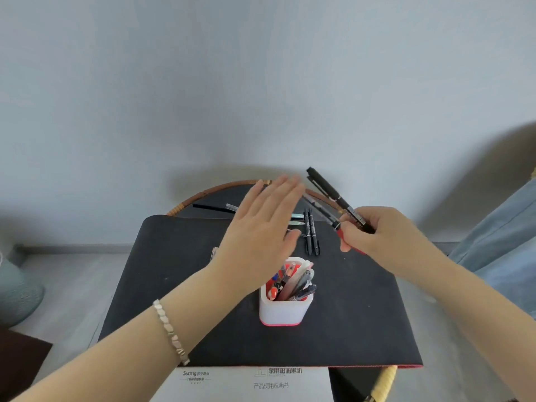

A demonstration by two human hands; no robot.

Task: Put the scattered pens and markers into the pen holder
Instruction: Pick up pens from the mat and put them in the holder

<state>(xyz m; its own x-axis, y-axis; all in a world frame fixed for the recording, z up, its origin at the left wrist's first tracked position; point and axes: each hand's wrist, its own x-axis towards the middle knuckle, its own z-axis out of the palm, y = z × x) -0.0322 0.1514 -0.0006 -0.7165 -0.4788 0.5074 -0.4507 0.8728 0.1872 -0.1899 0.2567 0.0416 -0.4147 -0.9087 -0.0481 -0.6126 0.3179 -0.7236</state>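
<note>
A white pen holder (285, 310) with a red inside stands on the black mat (174, 271) and holds several pens. My right hand (374, 236) is shut on a bundle of black markers (330, 192), lifted above the mat's far right. My left hand (261, 227) hovers flat and open over the mat, just beyond the holder, fingers spread, holding nothing. Two black markers (311, 233) lie side by side on the mat beyond the holder. More pens (229, 208) lie farther back, partly hidden by my left hand.
The mat covers a round table with a rattan rim (208, 192). A white printed booklet (246, 384) lies at the near edge. A grey-green vase (14, 291) stands on the floor at left; blue fabric (504, 236) is at right.
</note>
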